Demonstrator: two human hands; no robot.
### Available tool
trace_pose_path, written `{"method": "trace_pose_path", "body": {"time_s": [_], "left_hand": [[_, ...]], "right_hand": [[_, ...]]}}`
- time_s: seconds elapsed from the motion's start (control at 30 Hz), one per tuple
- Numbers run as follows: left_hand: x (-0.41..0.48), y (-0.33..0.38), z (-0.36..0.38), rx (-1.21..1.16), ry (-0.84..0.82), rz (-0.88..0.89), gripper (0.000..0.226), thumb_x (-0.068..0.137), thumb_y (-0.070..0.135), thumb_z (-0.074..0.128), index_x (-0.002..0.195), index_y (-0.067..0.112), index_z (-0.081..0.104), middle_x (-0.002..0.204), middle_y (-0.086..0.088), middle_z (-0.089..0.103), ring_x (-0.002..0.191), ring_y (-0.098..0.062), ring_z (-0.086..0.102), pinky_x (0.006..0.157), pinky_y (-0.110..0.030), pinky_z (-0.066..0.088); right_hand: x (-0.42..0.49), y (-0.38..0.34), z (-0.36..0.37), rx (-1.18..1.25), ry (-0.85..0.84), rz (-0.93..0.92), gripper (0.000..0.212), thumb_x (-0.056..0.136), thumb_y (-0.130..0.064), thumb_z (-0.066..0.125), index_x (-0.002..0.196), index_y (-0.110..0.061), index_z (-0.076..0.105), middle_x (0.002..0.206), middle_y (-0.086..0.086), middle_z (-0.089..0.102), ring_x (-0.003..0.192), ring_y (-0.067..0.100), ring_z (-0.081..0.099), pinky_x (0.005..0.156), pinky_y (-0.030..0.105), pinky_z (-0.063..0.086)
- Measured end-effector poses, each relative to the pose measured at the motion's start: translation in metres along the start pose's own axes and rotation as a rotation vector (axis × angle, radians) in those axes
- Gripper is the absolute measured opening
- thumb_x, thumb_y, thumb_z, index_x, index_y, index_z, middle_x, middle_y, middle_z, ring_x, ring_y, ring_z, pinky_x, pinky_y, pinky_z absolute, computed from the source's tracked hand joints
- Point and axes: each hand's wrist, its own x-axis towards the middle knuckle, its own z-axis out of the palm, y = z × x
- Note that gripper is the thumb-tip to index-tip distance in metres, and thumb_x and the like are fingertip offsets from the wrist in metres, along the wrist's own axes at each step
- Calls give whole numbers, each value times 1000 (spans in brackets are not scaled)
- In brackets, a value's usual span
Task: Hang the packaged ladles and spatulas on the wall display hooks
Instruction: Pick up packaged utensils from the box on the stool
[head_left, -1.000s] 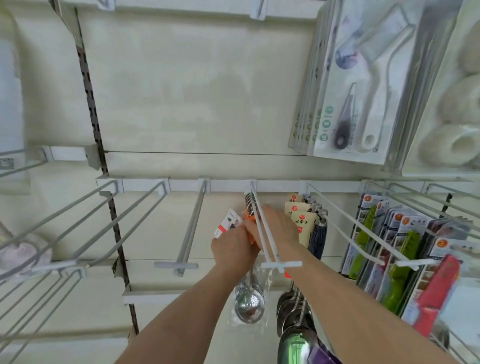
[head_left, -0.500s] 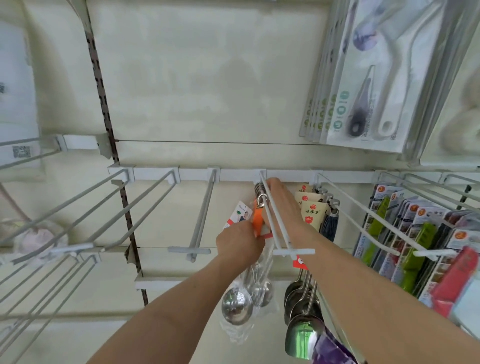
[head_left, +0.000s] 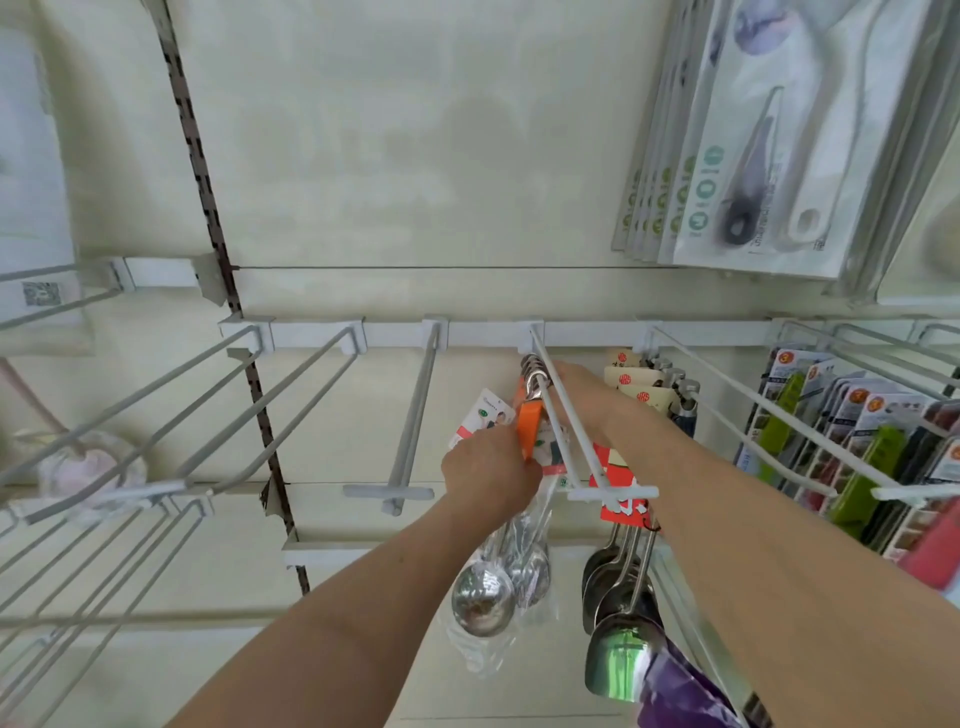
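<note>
**Q:** What sits at the centre?

**A:** A white double-wire hook (head_left: 623, 492) that juts out from the wall rail.

**Q:** Where are the ladles?

**A:** A packaged ladle (head_left: 483, 597), orange-handled and in clear plastic, hangs just left of the hook. Metal handle loops (head_left: 532, 366) are threaded on the hook's wall end.

**Q:** And the hands?

**A:** The left hand (head_left: 488, 478) is curled tight around the package, just left of the hook. The right hand (head_left: 582, 387) lies just right of it. Its fingers stretch straight toward the loops and grasp nothing.

**Q:** Anything else?

**A:** Bare steel ladles (head_left: 618, 571) hang below the hook's front end. Green utensil packs (head_left: 857, 478) hang well to its right.
</note>
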Motion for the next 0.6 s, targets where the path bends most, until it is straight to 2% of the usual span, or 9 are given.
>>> {"method": "trace_pose_path", "body": {"time_s": [0.07,0.13,0.27,0.33,0.4,0.5,0.6], "left_hand": [[-2,0,0,-6,2,0,20,91,28,49,103,16,58,90,-1,62,86,-23,63,69,-29,49],[-7,0,1,-11,8,8,20,91,27,48,105,17,58,91,-1,61,86,-23,62,68,-29,47],[-22,2,2,-62,30,-12,24,90,30,47,106,17,58,94,-2,62,88,-25,61,73,-30,49],[-31,5,1,-96,36,-41,24,90,32,46,103,16,59,93,-2,63,87,-25,62,76,-32,51],[-42,9,1,-94,34,-38,23,90,33,45,99,15,58,89,-1,61,81,-23,59,72,-31,50],[-61,13,0,-73,33,-41,22,89,31,45,99,15,56,93,-3,62,75,-22,51,67,-28,43],[-80,18,-4,-45,29,-51,24,89,30,45,105,14,54,96,-4,63,76,-22,50,66,-28,41]], "right_hand": [[2,1,1,0,7,-14,31,96,-5,46,73,-25,47,73,-5,48,65,9,45,76,33,45],[-2,1,1,23,-2,-8,30,96,-7,48,71,-24,48,72,-4,49,64,10,47,75,31,44],[-14,0,1,-75,-17,-45,22,88,-14,53,74,-29,48,83,0,55,81,24,58,83,41,52],[-28,-3,0,-121,-14,-59,25,91,-9,50,72,-25,46,79,0,53,72,19,54,71,34,51],[-40,-4,-2,-143,-7,-65,26,94,-3,43,74,-19,45,75,0,48,64,15,47,58,26,43],[-60,-3,-3,-186,-35,-89,24,94,2,41,80,-17,45,78,0,47,63,14,45,54,23,39],[-80,-2,-3,-223,-74,-130,20,90,4,48,97,-14,44,84,-1,48,66,8,44,52,18,35]]}}
